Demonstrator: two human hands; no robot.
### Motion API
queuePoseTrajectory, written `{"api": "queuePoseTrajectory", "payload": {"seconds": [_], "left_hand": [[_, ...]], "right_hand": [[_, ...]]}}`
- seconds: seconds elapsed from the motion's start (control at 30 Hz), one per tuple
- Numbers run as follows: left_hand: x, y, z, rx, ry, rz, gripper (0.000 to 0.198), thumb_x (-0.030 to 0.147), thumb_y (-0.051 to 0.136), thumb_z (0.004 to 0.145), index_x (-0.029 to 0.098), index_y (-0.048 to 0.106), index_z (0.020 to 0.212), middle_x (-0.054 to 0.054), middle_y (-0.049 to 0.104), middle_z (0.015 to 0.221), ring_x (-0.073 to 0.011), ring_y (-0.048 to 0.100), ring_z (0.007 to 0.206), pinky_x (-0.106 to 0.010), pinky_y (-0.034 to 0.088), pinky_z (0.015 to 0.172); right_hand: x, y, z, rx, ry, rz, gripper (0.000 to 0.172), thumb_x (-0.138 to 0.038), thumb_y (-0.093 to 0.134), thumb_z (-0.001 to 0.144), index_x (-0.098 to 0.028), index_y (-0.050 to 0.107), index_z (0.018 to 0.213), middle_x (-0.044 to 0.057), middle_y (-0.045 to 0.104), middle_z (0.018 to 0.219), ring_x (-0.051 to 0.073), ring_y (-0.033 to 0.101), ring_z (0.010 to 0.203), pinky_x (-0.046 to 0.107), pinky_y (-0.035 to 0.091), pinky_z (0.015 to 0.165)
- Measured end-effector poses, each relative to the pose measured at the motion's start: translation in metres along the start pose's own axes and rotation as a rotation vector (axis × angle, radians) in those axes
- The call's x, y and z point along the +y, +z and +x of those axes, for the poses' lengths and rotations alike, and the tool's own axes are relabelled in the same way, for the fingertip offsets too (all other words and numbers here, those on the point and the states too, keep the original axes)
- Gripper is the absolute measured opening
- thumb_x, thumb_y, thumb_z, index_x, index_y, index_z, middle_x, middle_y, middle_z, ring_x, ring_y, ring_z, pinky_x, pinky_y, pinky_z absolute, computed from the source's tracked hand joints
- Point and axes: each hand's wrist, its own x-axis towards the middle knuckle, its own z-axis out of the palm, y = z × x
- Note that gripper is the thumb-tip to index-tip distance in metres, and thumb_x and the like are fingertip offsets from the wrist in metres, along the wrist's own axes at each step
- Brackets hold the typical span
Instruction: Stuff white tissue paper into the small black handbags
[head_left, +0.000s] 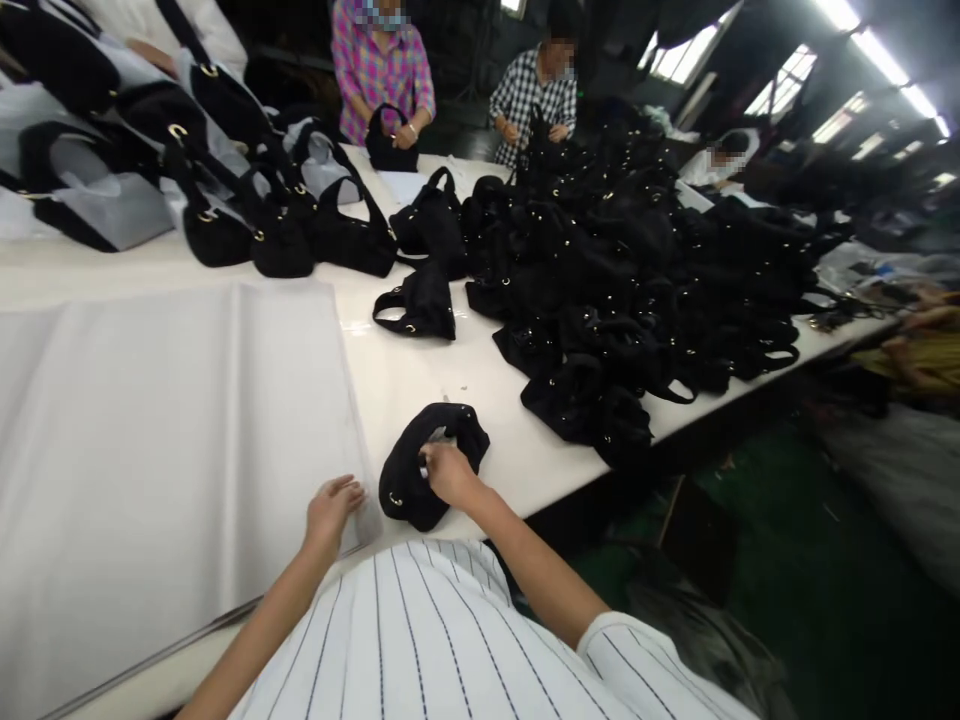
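A small black handbag (405, 470) lies in front of me on the white table, its opening facing up and a gold-coloured ring on its near left side. My right hand (452, 476) is over the opening, fingers bent and pressed together; a bit of something whitish shows by the fingertips, too small to name. To the left, my left hand (335, 508) rests at the right edge of a stack of translucent plastic sheets (157, 430). Its fingers are stretched out, with nothing seen in them. Beyond the handbag another black handbag (424, 303) lies on its side.
A large heap of black handbags (600, 240) covers the table's right part. At the back left stand black handbags (281, 235), some with pale wrapping. Across the table, a person in a plaid shirt (379, 70) handles a bag; another in checks (525, 95) holds one too.
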Motion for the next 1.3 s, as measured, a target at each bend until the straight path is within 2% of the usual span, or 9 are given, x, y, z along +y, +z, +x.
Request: {"api": "queuePoseTrajectory", "payload": {"seconds": [0.1,0.27,0.47,0.6,0.77,0.9,1.03,1.13,1.3], "left_hand": [[0.032,-0.006,0.001,0.038,0.339,0.234,0.042,0.036,0.065,0.073,0.016,0.058,0.109,-0.011,0.066,0.111,-0.0221,0.065,0.098,-0.038,0.052,0.091],[0.072,0.03,-0.001,-0.259,0.516,0.724,0.051,0.046,0.066,0.069,0.017,0.06,0.11,-0.009,0.068,0.103,-0.0242,0.064,0.095,-0.035,0.051,0.084],[0.072,0.091,-0.008,-0.199,0.749,1.365,0.029,0.028,0.045,0.085,0.015,0.056,0.109,-0.013,0.062,0.099,-0.0243,0.062,0.085,-0.031,0.044,0.068],[0.07,0.099,-0.021,-0.176,0.841,1.56,0.026,0.024,0.039,0.09,0.014,0.052,0.109,-0.012,0.06,0.093,-0.0237,0.06,0.077,-0.03,0.039,0.062],[0.069,0.084,-0.035,-0.061,0.996,1.457,0.037,0.028,0.04,0.091,0.023,0.042,0.127,-0.01,0.054,0.106,-0.0225,0.057,0.091,-0.028,0.039,0.062],[0.062,0.081,-0.041,-0.052,1.045,1.406,0.031,0.026,0.04,0.092,0.023,0.048,0.121,-0.007,0.057,0.101,-0.0201,0.056,0.089,-0.026,0.037,0.06],[0.062,0.085,-0.041,-0.12,1.062,1.387,0.029,0.025,0.042,0.09,0.023,0.047,0.119,-0.007,0.06,0.106,-0.0207,0.058,0.091,-0.026,0.036,0.06],[0.066,0.083,-0.038,-0.159,0.974,1.326,0.023,0.031,0.043,0.089,0.023,0.049,0.11,-0.007,0.061,0.104,-0.0216,0.059,0.084,-0.027,0.036,0.061],[0.063,0.072,-0.03,-0.334,0.6,0.904,0.024,0.039,0.054,0.081,0.024,0.05,0.099,-0.002,0.062,0.081,-0.0222,0.058,0.08,-0.029,0.043,0.068]], "right_hand": [[0.003,-0.004,-0.034,0.176,-0.03,-0.039,0.039,0.001,0.043,0.076,-0.018,0.066,0.101,0.006,0.065,0.112,0.019,0.055,0.108,0.03,0.044,0.096],[0.014,0.002,-0.075,0.031,0.043,-0.203,0.042,-0.002,0.045,0.075,-0.016,0.064,0.11,0.009,0.065,0.108,0.023,0.054,0.105,0.033,0.044,0.093],[0.034,0.019,-0.054,-0.15,0.012,-0.235,0.059,-0.013,0.06,0.069,-0.007,0.05,0.126,0.018,0.056,0.129,0.029,0.04,0.13,0.037,0.036,0.104],[0.049,0.016,-0.039,-0.081,-0.042,-0.236,0.079,-0.009,0.064,0.062,0.002,0.038,0.136,0.026,0.032,0.147,0.033,0.024,0.139,0.044,0.028,0.109],[0.056,-0.004,-0.052,0.082,-0.072,0.065,0.056,-0.002,0.046,0.071,-0.02,0.056,0.124,0.006,0.052,0.137,0.019,0.045,0.127,0.033,0.036,0.104],[0.059,-0.011,-0.058,0.327,0.418,0.003,0.019,-0.024,0.047,0.088,-0.02,0.066,0.093,0.006,0.067,0.097,0.021,0.061,0.093,0.034,0.045,0.085],[0.064,-0.007,-0.045,0.201,0.561,-0.023,0.038,-0.054,0.065,0.076,-0.018,0.061,0.087,0.009,0.063,0.091,0.023,0.06,0.083,0.035,0.046,0.075],[0.064,-0.004,-0.035,0.285,0.596,0.051,0.044,-0.035,0.075,0.067,-0.015,0.057,0.101,0.011,0.061,0.102,0.022,0.059,0.085,0.033,0.046,0.074],[0.036,-0.004,-0.028,0.35,0.498,0.421,0.012,-0.011,0.062,0.065,-0.017,0.063,0.075,-0.002,0.059,0.066,0.013,0.056,0.064,0.023,0.044,0.062]]}}
